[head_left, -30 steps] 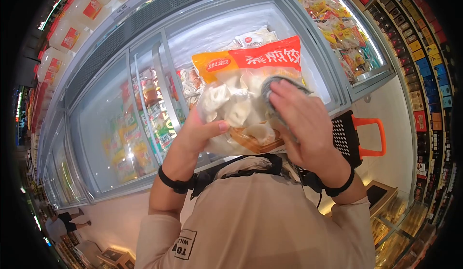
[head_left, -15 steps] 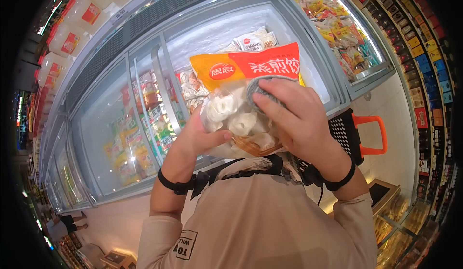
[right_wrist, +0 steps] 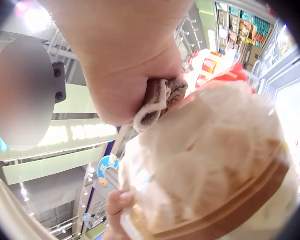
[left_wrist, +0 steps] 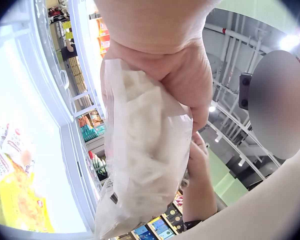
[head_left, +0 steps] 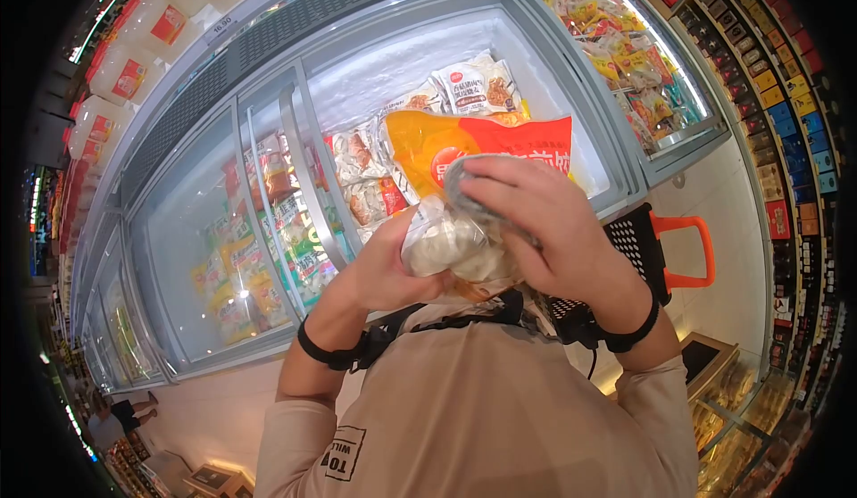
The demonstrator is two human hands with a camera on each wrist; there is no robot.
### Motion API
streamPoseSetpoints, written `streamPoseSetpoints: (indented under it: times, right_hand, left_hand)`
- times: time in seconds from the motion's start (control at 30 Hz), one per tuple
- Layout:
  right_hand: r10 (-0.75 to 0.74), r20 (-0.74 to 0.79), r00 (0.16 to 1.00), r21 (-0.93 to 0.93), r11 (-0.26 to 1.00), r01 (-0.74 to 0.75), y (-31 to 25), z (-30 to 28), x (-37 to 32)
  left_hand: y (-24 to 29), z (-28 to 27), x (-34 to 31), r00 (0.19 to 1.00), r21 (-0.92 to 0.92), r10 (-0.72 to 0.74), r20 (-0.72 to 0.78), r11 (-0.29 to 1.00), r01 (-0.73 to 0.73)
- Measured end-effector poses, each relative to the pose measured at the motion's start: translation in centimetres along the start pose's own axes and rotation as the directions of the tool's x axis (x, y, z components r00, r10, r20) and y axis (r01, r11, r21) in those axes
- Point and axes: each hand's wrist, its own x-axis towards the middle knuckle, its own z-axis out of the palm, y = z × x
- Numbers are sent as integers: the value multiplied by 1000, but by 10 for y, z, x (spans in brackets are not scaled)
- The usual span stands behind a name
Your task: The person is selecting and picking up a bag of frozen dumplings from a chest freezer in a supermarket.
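A clear bag of dumplings (head_left: 453, 246) with an orange and red top band is held over the freezer's near edge in the head view. My left hand (head_left: 386, 266) grips its left side, thumb across the front. In my right hand (head_left: 558, 230) is a folded grey cloth (head_left: 478, 196), pressed against the bag's upper front. The right wrist view shows the cloth (right_wrist: 160, 102) bunched under that hand (right_wrist: 125, 65), beside the bag (right_wrist: 205, 155). In the left wrist view the hand (left_wrist: 160, 65) holds the bag (left_wrist: 145, 150) by its edge.
The chest freezer (head_left: 580, 87) has an open section with white packets (head_left: 478, 86) and a glass-covered section at left. A black basket with an orange handle (head_left: 710, 250) stands at right. Large jugs (head_left: 125, 70) line the upper left; shelves run along the right.
The bag has tilted and shifted a little right, so more freezer packets show. My left hand has moved right with it, and the right hand with the cloth has slid left across its front.
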Motion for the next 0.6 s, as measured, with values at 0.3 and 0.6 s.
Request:
streamPoseSetpoints:
  times: [0.3,0.6]
  right_hand:
    - [413,-461,785,156,909,-387,69,-26,-56]
    - [659,185,729,965,20,-263,69,4,-68]
  left_hand:
    - [27,-7,-16,992,48,-83,-91,995,88]
    - [37,-18,-21,991,-26,-117,-65,993,115]
